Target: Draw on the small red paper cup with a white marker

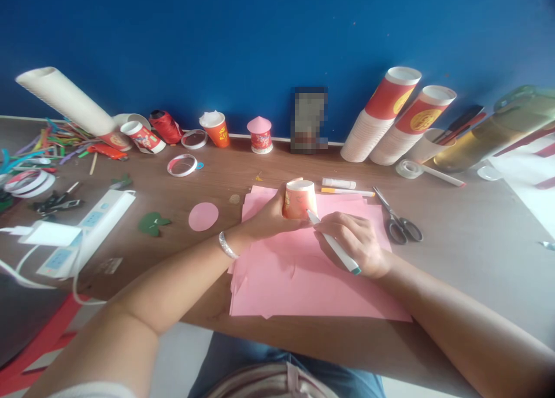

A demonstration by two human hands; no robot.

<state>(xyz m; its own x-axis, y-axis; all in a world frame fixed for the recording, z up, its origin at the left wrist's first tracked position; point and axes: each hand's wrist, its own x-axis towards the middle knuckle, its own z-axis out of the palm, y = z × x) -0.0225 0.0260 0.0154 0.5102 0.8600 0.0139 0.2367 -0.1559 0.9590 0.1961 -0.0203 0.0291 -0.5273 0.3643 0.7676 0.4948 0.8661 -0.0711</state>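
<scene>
My left hand is closed around an orange-red paper cup with a pale rim, held above a stack of pink paper. In my right hand is a white marker pen with a green end, its tip at the lower right side of the cup. Whether the tip touches the cup I cannot tell. Behind the cup, a white capped pen and a yellow pen lie at the paper's far edge. Black-handled scissors rest on the right.
At the back stand a small cup with a pink cone roof, an orange cup and tall cup stacks. On the left lie a pink disc, green cut pieces and a power strip with cables. A tape roll sits right.
</scene>
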